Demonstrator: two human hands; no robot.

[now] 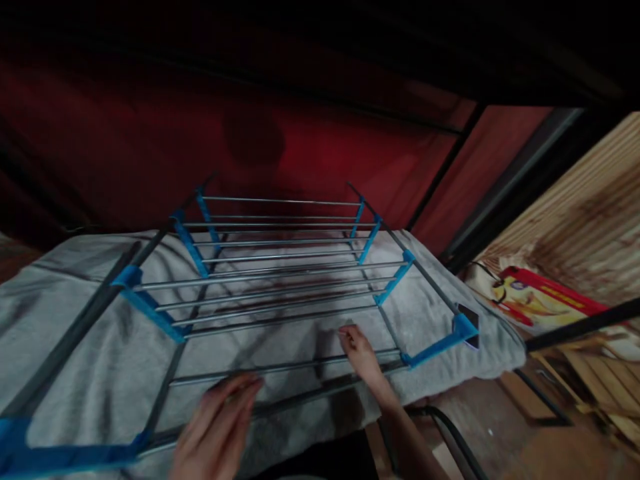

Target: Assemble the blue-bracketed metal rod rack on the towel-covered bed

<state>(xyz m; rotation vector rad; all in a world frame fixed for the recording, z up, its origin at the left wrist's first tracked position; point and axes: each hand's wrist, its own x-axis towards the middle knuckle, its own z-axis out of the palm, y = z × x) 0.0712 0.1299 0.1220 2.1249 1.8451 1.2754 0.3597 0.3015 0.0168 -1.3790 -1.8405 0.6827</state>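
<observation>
Across the middle of the frame stands a drying rack with thin metal rods and blue plastic joints, and a large grey cloth is spread over it from the left edge to the right of centre. The cloth lies flat and wide under the upper tier of rods, I think so that air can reach all of it, and its right end hangs a little over the rack's side. Behind, in the upper half, is a dark red wall or curtain, too dim to tell which. At the right edge is a striped wooden surface, and below it a red and yellow package; it has some print, but the letters are too blurred to read, and no other writing shows. At lower centre the right hand reaches over a near rod, its fingertips pinched on or near the cloth; whether it really grips is not clear. At the bottom, the left hand is blurred, fingers open and spread, touching the nearest rod.
</observation>
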